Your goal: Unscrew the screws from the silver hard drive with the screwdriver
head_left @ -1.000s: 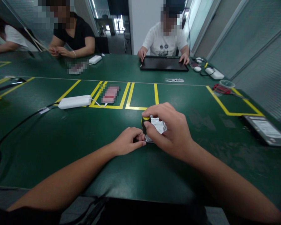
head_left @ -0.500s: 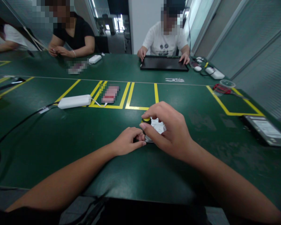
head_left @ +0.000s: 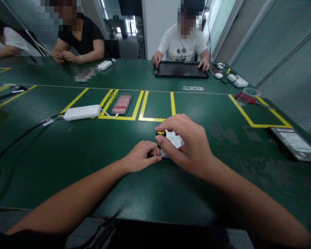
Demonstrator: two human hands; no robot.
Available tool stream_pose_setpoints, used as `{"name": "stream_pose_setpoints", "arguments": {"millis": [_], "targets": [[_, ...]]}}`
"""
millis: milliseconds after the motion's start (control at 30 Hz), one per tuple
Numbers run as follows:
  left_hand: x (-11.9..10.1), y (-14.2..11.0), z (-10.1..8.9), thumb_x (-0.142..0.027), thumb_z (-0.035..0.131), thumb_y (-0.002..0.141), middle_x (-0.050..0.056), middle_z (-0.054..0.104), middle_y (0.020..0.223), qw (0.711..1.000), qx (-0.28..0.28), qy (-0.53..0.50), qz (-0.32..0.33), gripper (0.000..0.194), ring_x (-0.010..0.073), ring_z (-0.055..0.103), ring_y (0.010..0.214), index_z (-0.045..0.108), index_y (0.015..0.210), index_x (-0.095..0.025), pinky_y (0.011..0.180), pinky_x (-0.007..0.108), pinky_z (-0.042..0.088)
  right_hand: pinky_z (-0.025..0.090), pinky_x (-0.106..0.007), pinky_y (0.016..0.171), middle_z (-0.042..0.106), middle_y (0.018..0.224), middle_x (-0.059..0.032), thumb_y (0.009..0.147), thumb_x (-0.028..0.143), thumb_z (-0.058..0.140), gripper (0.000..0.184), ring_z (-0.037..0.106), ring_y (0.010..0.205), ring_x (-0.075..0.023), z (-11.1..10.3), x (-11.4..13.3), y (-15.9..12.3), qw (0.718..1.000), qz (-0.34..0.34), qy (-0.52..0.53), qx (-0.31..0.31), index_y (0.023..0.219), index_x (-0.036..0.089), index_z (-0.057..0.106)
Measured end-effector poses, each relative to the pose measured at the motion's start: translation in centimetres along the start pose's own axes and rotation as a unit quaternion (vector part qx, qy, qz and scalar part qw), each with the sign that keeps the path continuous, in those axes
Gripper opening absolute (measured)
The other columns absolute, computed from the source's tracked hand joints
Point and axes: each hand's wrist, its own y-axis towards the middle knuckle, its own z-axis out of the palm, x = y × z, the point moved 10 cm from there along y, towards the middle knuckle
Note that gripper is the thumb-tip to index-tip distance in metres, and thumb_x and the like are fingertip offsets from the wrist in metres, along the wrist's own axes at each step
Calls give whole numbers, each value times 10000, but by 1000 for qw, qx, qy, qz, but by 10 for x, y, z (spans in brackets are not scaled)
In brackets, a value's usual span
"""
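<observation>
Item, handling: we judge that the screwdriver (head_left: 160,135) works best upright, pressed lightly and squarely, turned by fingertips rather than wrist, with the hard drive (head_left: 173,139) braced against twisting; a slanted shaft could slip.
Item, right hand (head_left: 194,147): thumb and forefinger closed on the black-and-yellow handle, near its cap.
Item, left hand (head_left: 138,157): fingers curled at the drive's left edge; whether they pinch it or merely rest there, we cannot tell.
Item, position: the drive lies label up on our green table (head_left: 80,145), partly beneath the right hand, just beside our left fingertips; screwdriver above its left side, tip hidden
</observation>
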Motion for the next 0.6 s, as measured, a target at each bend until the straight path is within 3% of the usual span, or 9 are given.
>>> {"name": "stream_pose_setpoints", "arguments": {"millis": [300,600], "targets": [[-4,1,-3,-327,638,857,12,659,830,1000,-10,15,12,165,170,596,779,617,834,-165,705,285,442,455,-329,835,694,968,-43,858,136,543,178,599,889,-162,-1,0,-2,1000,8,9,-8,1008,153,639],[-2,0,-2,-323,640,855,29,671,887,1000,-5,3,-2,166,186,610,838,635,885,-160,723,290,469,464,-322,791,619,929,-65,899,263,600,148,570,912,-171,-1,-5,-1,1000,25,5,-11,980,156,664]]}}
